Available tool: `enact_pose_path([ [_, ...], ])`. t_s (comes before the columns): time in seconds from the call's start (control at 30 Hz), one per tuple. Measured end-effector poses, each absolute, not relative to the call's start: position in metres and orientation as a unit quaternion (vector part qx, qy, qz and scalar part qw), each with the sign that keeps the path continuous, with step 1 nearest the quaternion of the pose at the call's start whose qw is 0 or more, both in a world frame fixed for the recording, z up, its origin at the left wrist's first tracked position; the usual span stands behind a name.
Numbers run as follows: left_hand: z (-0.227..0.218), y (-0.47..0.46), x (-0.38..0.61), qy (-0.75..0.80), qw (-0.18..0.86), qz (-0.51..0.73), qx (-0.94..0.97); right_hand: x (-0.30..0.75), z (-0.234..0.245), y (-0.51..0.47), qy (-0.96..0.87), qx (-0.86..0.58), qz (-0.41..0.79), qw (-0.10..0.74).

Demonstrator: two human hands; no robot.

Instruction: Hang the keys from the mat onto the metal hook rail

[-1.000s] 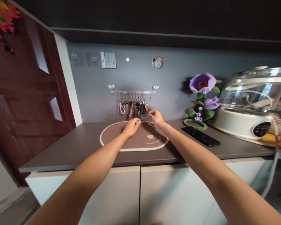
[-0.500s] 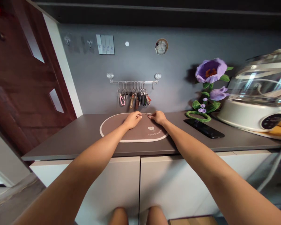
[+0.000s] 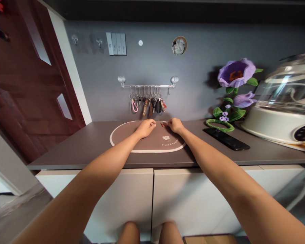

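Both my arms reach forward over a brown oval mat (image 3: 132, 144) on the grey counter (image 3: 91, 149). My left hand (image 3: 146, 127) is curled shut at the mat's far edge. My right hand (image 3: 176, 125) pinches a small key item with a red tag (image 3: 163, 124) that lies between the two hands. Whether the left fingers also touch it is too small to tell. Just above, several keys (image 3: 148, 105) hang from a metal rail (image 3: 147, 86) on the grey wall.
A black phone (image 3: 227, 139) lies right of the mat, beside a purple flower ornament (image 3: 232, 88). A white cooker with a clear lid (image 3: 282, 105) stands at the far right. A dark wooden door (image 3: 25, 84) is on the left. White cabinets (image 3: 152, 200) sit below the counter.
My right hand came down from near the hanging keys to the mat, beside the left hand. The view tilted down and my knees now show at the bottom.
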State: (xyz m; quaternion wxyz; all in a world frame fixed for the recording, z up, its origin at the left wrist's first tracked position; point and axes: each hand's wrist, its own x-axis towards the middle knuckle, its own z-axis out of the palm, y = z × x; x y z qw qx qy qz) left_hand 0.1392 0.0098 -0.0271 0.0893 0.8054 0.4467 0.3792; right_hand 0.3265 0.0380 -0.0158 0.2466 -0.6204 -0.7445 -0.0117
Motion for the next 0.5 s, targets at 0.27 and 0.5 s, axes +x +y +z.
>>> enact_pose_path([
  [0.27, -0.023, 0.006, 0.139, 0.452, 0.081, 0.392, 0.797, 0.313, -0.010, 0.028, -0.758, -0.588, 0.010, 0.282],
  [0.5, -0.019, 0.004, 0.140, 0.460, 0.069, 0.445, 0.765, 0.301, 0.001, 0.009, -0.798, -0.497, 0.013, 0.340],
])
